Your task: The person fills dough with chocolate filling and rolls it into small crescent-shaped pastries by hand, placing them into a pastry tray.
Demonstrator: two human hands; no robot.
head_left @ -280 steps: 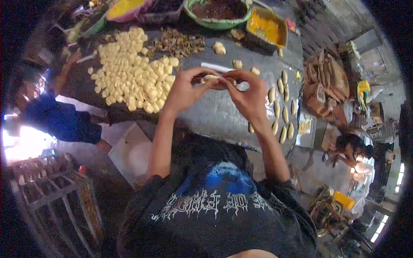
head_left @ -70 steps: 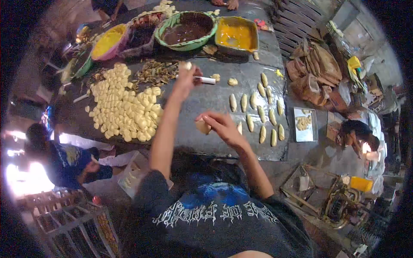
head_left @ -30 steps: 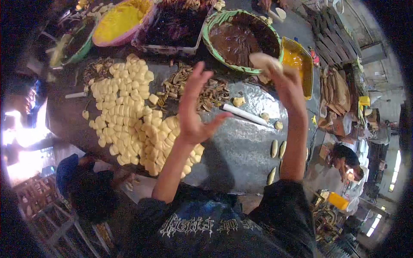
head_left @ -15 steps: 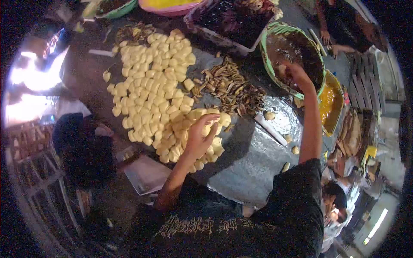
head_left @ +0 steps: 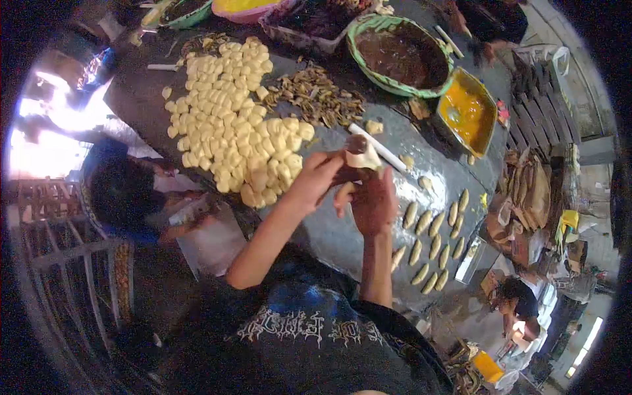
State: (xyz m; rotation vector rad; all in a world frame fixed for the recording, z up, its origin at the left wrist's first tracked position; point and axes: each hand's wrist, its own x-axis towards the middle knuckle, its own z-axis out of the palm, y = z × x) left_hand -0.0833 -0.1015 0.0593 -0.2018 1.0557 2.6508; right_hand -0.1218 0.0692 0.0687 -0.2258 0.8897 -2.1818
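- Left hand [head_left: 318,179] grasps dough [head_left: 367,160] bearing brown filling [head_left: 357,144]
- Right hand [head_left: 374,205] just below dough, grip: cannot tell
- Beyond hands: green basin [head_left: 390,85] of brown paste [head_left: 405,59], tray [head_left: 309,41] of dark filling [head_left: 313,18]
- Beyond, rightward: tub [head_left: 455,136] of orange liquid [head_left: 467,110]

Left hand [head_left: 322,180]: fingertips partly hidden by dough wrapper [head_left: 364,158] | right hand [head_left: 373,203]: blurred | pink basin [head_left: 245,18], purple tray [head_left: 308,42], tabletop [head_left: 329,227] far edge: cut off by frame top | co-worker [head_left: 125,191], tabletop left: dark, details indistinct
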